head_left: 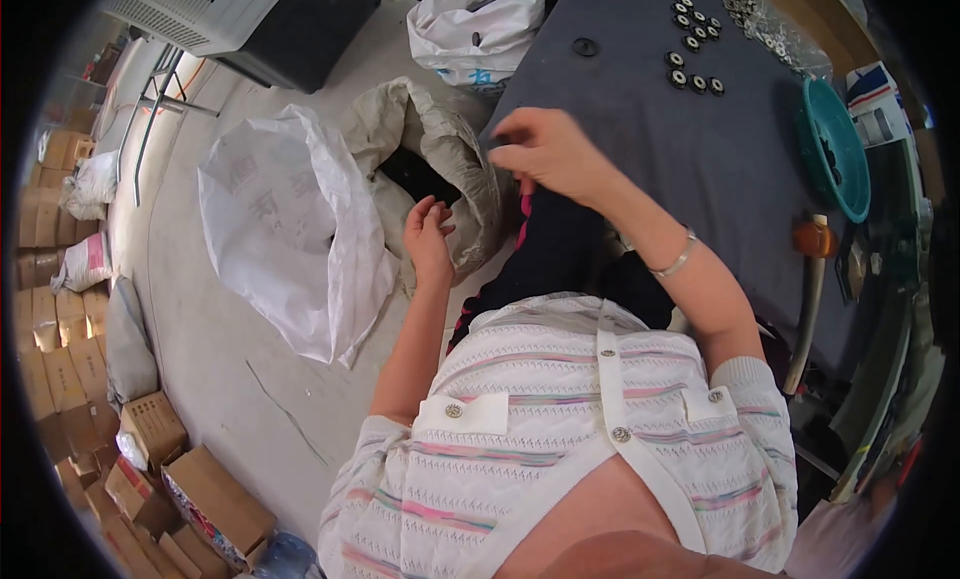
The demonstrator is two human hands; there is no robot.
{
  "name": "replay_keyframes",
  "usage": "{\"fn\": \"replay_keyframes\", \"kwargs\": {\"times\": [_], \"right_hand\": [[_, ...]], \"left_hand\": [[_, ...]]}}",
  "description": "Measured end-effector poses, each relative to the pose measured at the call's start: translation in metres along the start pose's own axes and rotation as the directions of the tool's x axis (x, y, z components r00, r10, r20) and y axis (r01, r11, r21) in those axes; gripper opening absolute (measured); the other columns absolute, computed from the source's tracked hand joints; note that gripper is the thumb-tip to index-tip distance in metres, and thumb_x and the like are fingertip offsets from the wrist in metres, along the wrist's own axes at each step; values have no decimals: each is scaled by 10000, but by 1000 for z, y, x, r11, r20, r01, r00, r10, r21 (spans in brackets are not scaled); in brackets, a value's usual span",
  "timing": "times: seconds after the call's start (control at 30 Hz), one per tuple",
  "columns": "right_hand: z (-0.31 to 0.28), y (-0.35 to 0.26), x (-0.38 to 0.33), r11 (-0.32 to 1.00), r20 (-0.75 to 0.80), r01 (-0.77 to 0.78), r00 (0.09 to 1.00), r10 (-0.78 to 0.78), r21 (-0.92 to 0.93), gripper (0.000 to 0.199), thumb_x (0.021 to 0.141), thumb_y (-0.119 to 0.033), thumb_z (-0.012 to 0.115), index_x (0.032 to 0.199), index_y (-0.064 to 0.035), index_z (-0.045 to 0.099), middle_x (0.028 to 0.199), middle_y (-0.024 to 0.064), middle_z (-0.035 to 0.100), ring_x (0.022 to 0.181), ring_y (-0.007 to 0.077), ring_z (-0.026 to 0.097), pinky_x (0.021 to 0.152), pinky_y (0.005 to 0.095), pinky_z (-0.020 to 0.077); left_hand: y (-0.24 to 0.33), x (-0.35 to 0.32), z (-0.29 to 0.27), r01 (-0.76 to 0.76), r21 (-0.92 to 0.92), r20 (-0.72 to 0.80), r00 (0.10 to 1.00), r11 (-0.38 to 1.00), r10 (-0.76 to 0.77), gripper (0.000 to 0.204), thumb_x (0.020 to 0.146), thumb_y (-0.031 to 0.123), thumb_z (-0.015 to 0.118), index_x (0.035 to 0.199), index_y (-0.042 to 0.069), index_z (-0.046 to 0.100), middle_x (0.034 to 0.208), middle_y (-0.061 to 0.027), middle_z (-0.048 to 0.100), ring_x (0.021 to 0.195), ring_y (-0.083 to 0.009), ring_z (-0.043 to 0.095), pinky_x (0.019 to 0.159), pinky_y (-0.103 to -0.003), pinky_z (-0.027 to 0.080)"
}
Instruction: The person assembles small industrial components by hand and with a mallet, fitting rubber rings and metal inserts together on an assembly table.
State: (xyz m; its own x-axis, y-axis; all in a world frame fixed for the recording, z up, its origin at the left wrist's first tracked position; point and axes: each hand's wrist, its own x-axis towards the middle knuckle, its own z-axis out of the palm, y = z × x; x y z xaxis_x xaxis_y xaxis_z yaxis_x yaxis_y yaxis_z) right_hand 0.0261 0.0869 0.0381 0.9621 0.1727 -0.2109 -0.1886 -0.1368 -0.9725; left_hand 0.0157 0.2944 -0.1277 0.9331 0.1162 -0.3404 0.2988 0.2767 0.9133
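Brown boxes (150, 429) sit lower left, and your right hand (550, 154) pinches the dark cloth (690, 149) edge while your left hand (428, 237) hangs half open by the grey sack (440, 149).

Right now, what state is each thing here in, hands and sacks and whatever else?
Left hand: open, empty, fingers curled, beside the grey sack's mouth.
Right hand: fingers pinched at the dark table's edge; what they pinch is not clear.
Grey sack: mouth open, dark contents showing.
White sack: open, slumped on the floor.
Teal bowl: on the table, holding dark parts.
Black round parts: loose on the table.
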Motion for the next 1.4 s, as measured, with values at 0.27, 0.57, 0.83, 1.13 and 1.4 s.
{"fn": "replay_keyframes", "kwargs": {"times": [0.27,0.57,0.83,1.13,1.4], "right_hand": [[10,13,49,675,-156,463,747,-646,-575,391,743,-151,692,1083,6,582,903,151,549,657,212,603,652,315,484],[-108,21,71,445,-580,-411,729,-364,-796,327,823,-284,634,1006,-17,589,1077,215,505,880,337,625,741,393,529],[-115,41,50,746,-460,-71,824,-331,-663,265,689,-115,644,906,36,620,815,210,615,747,286,635,625,376,522],[-212,-14,-330,927,-972,293,-81,-220,-234,182,766,-133,690,877,-7,620,711,65,592,544,118,575,434,252,472],[-317,3,-629,981,-658,-9,-741,-137,-194,215,799,-148,672,900,32,613,706,103,613,563,178,610,478,296,486]], "left_hand": [[7,-2,-16,-116,44,-89,989,992,119,131,906,94,505,991,42,589,793,-17,594,720,-99,583,581,-219,428],[-7,7,17,-53,43,163,986,998,46,165,894,93,519,1026,15,581,828,-54,610,694,-120,587,577,-229,432],[-19,2,8,-82,158,176,983,984,54,208,874,137,497,1049,41,558,799,-54,600,706,-132,562,592,-254,411],[-14,2,46,-47,117,283,959,992,12,165,884,87,491,1029,33,549,816,-44,556,670,-150,523,613,-265,446],[35,9,72,-215,260,263,954,941,146,185,896,79,485,1043,15,577,852,-54,582,678,-122,530,575,-222,448]]}}
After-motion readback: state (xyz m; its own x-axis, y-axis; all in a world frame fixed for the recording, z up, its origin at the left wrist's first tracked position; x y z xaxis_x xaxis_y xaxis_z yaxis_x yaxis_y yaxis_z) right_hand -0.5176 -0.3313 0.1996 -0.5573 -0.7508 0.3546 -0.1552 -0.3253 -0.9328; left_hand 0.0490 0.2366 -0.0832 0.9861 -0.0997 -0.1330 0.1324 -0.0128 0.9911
